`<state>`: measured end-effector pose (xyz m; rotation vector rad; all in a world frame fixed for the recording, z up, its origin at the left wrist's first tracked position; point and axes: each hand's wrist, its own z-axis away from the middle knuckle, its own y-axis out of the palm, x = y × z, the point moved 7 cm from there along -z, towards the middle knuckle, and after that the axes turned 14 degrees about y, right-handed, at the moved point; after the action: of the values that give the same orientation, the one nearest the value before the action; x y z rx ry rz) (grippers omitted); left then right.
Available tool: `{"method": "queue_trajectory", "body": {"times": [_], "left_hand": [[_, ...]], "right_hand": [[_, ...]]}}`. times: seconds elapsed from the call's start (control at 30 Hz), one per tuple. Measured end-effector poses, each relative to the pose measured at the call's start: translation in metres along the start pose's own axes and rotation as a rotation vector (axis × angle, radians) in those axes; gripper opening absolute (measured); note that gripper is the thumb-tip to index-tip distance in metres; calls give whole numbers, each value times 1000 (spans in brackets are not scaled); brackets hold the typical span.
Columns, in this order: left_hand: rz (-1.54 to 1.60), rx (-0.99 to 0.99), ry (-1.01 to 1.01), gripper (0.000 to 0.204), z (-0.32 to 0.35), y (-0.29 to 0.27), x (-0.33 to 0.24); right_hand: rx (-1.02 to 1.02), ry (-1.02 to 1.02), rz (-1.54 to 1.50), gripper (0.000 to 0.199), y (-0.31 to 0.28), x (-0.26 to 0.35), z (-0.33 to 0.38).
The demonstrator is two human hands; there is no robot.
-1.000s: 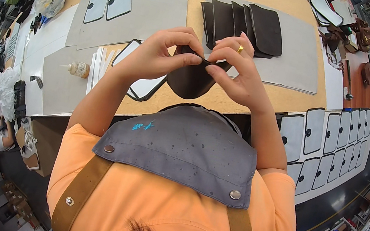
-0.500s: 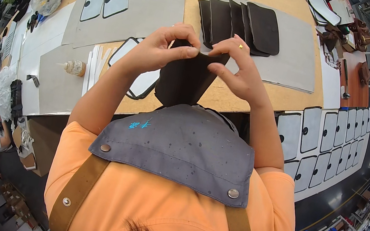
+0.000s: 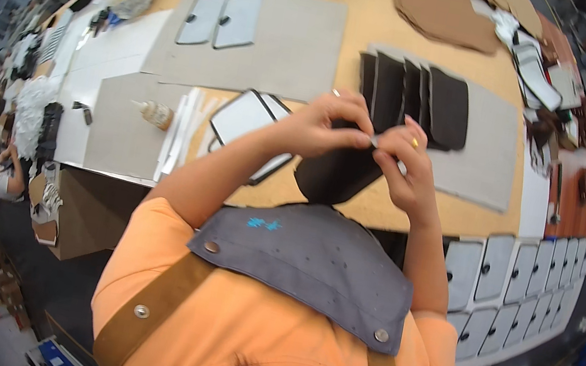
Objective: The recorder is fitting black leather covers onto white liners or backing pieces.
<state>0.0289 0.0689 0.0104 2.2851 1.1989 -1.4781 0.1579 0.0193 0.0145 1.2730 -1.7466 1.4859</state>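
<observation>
A dark brown, leather-like panel (image 3: 338,178) hangs from my fingertips over the table's near edge, its lower end close to my apron. My left hand (image 3: 330,125) pinches its top edge between thumb and fingers. Right beside it, my right hand (image 3: 408,162) is closed at the same edge, thumb against fingertips, almost touching the left. A tiny pale bit shows between the fingertips; what it is I cannot make out. Just beyond my right hand, several similar dark panels (image 3: 443,109) lie overlapped in a fanned row on a grey sheet (image 3: 482,157).
Black-edged pale panels (image 3: 243,121) lie left of my hands, near white strips (image 3: 177,135) and a small glue-like bottle (image 3: 154,114). Two more pale panels (image 3: 238,19) rest on a grey board (image 3: 297,47). Rows of such panels (image 3: 495,267) cover a surface at right. Brown pieces (image 3: 448,13) lie far back.
The whole view has shifted, so the table appears lower and farther right. My right fingers, spread apart before, have closed in at the panel's edge, nearer my left hand.
</observation>
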Motion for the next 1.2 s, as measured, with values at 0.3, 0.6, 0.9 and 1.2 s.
{"method": "queue_trajectory", "body": {"times": [0.3,0.6,0.9,1.2], "left_hand": [[21,-54,-17,9,3,7,-9],[44,-18,42,11,-7,8,-17],[440,-229,-299,15,12,-3,16],[216,-182,-218,10,8,2,6]], "right_hand": [[-22,-61,58,6,-1,15,4],[-26,-41,-196,6,-8,15,-1],[-147,0,5,9,-16,-5,1],[-183,21,-58,6,-15,-20,14]]}}
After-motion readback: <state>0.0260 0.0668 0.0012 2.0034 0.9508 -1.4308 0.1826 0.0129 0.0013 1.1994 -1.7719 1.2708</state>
